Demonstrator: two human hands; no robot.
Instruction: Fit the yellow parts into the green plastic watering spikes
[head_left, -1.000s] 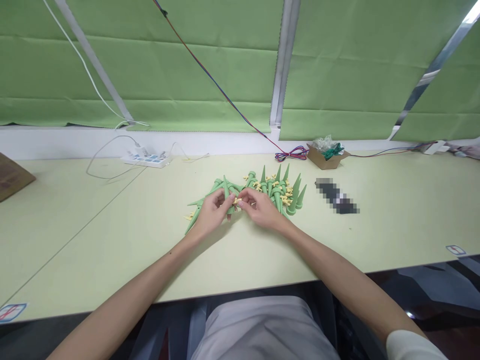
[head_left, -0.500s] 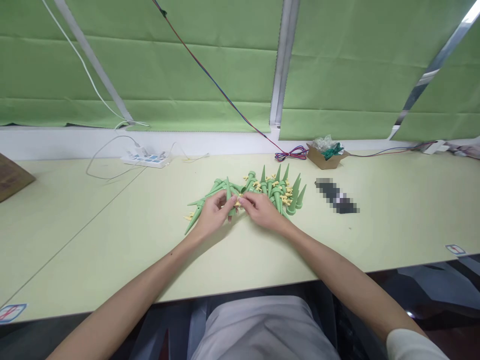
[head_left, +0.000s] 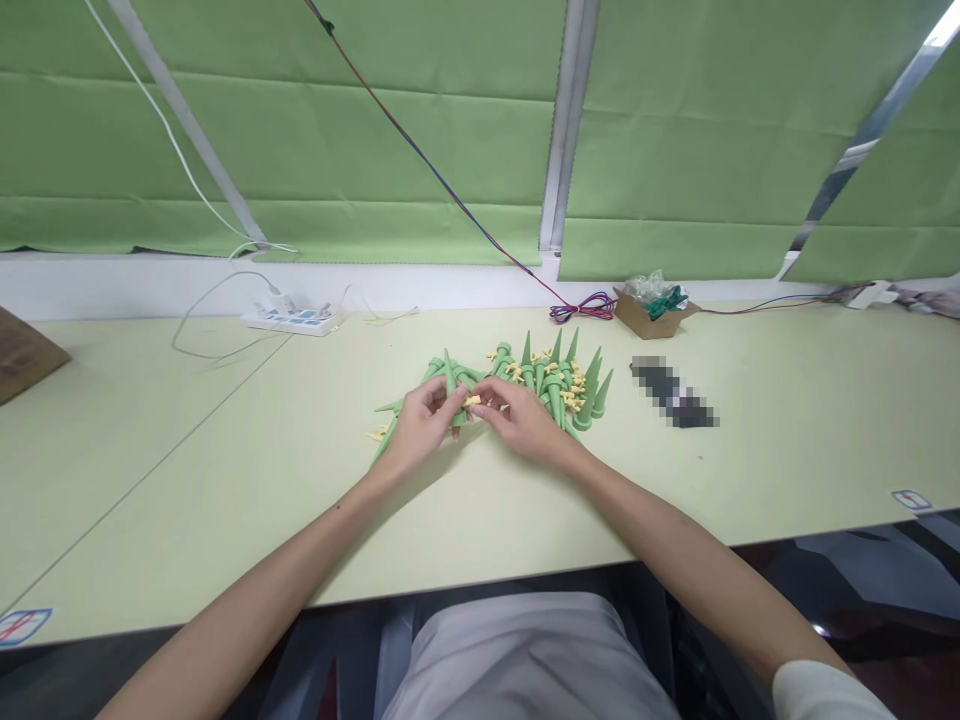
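Observation:
Upright in my left hand is a green plastic plant-watering spike, its pointed tip up and fingers closed round its lower part. A small yellow valve sticks out from the spike's side toward the right. The thumb and forefinger of my right hand close about the valve's outer end. More green spikes with yellow valves lie in a pile behind and right of my hands. Others lie partly hidden behind my left hand.
A small cardboard box with clear and green plastic stands at the back right, near coiled wires. A blurred dark item lies in front of it. A power strip sits at the back left. The table's front edge runs before my body.
The spike and my left hand have shifted slightly left. My right fingertips have opened a little around the valve, leaving more of it visible between the hands.

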